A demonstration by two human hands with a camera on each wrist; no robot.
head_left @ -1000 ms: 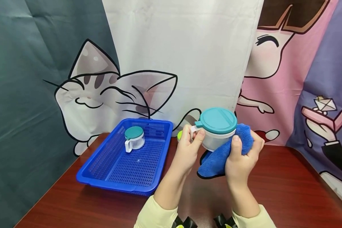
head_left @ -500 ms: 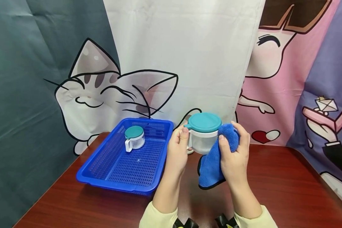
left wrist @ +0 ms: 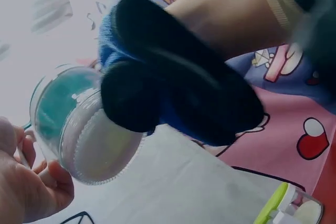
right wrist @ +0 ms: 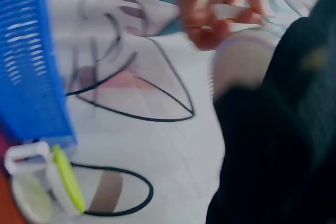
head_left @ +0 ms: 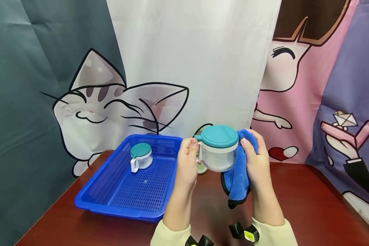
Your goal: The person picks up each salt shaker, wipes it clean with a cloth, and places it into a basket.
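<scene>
In the head view, a clear seasoning jar (head_left: 218, 159) with a teal lid is held upright above the table. My left hand (head_left: 187, 164) grips its white handle, thumb on top near the lid's tab. A blue cloth with black edging (head_left: 238, 177) hangs from my right hand (head_left: 259, 164), which holds it bunched against the jar's right side. The left wrist view shows the jar's ribbed base (left wrist: 100, 150) and the cloth's dark side (left wrist: 178, 72) over part of it. Most of my right hand is behind the cloth there.
A blue perforated basket (head_left: 123, 216) stands on the left of the reddish-brown table (head_left: 295, 205). Inside it is a smaller teal-lidded jar (head_left: 141, 158). A green-lidded jar (right wrist: 65, 179), mostly hidden behind my left hand in the head view, stands beside the basket. A printed curtain (head_left: 196, 61) hangs behind.
The jar has come left and slightly down, its handle now more fully in my left hand. From under and beside the jar, the cloth has shifted to its right side, hanging down.
</scene>
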